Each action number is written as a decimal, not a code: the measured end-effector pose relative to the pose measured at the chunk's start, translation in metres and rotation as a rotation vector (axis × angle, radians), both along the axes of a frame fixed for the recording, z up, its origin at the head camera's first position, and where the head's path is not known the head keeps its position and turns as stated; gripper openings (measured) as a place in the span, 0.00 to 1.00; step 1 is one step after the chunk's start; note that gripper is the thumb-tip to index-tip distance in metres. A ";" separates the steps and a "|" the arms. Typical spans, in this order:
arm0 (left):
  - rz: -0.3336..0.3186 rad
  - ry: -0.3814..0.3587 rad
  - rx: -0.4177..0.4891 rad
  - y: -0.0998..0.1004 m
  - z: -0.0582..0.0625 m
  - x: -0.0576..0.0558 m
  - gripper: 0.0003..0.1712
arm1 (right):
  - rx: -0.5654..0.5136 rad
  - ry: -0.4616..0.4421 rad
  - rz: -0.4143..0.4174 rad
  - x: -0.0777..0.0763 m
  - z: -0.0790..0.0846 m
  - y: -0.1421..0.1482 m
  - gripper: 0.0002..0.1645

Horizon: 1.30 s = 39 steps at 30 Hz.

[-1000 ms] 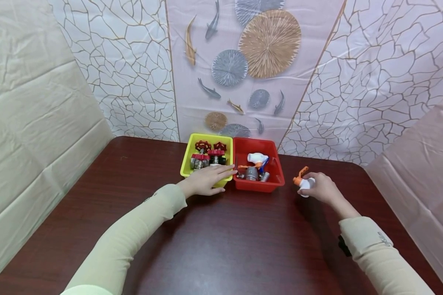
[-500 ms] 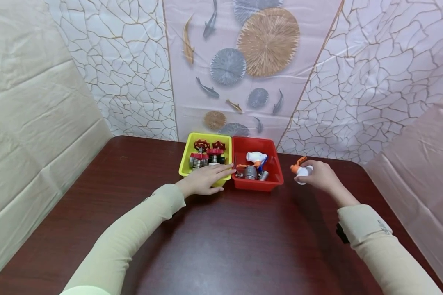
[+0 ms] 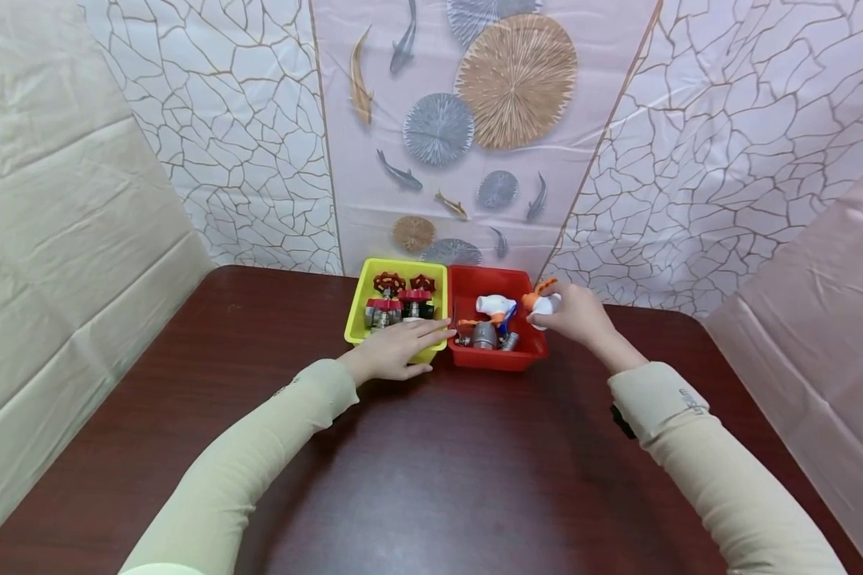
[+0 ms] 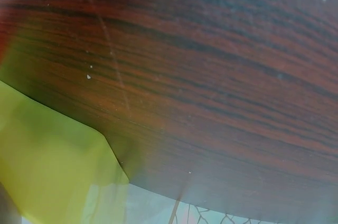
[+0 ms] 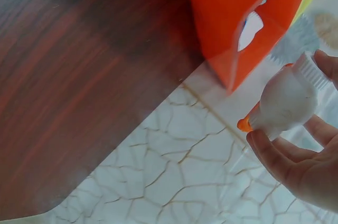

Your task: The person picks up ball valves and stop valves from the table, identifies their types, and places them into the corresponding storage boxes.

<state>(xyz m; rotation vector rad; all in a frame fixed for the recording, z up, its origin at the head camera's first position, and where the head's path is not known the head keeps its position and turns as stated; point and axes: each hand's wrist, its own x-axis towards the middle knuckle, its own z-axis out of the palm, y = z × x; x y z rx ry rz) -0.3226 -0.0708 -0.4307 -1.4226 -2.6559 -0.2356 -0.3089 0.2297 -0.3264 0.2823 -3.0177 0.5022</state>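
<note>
My right hand pinches a white plastic valve with an orange lever, at the right edge of the red bin. In the right wrist view, fingers and thumb grip the valve by its ends, apart from the bin wall. My left hand lies over the front rim of the yellow bin, fingers extended toward the red bin. Only the yellow bin's outer wall shows in the left wrist view; that hand is hidden there.
Inside the yellow bin are several metal valves with red handwheels. The red bin holds another white valve, a grey fitting and smaller metal parts. Both bins stand side by side on the dark wooden table, near the patterned backdrop.
My right hand has carried the white valve up and leftward from the table's right side to the red bin's edge. The left hand stays at the yellow bin.
</note>
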 end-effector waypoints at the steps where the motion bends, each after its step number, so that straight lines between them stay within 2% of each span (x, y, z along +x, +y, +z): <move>1: 0.002 -0.004 0.002 -0.001 0.000 0.000 0.40 | 0.003 0.002 0.002 -0.002 -0.001 -0.005 0.30; 8: 0.008 -0.003 0.005 -0.003 -0.003 0.002 0.40 | 0.026 0.055 0.058 -0.013 -0.007 -0.035 0.27; 16: -0.005 0.002 0.015 0.001 -0.001 0.002 0.40 | -0.037 0.065 0.039 -0.023 -0.018 -0.054 0.29; 23: 0.006 -0.005 0.005 0.002 0.000 0.000 0.40 | -0.080 0.052 0.000 -0.032 -0.024 -0.064 0.29; 29: -0.013 0.013 0.033 0.001 0.000 0.001 0.39 | -0.093 0.045 -0.036 -0.038 -0.029 -0.072 0.28; 39: -0.008 0.017 0.031 -0.001 -0.001 0.001 0.40 | -0.132 0.001 -0.152 -0.047 -0.039 -0.084 0.28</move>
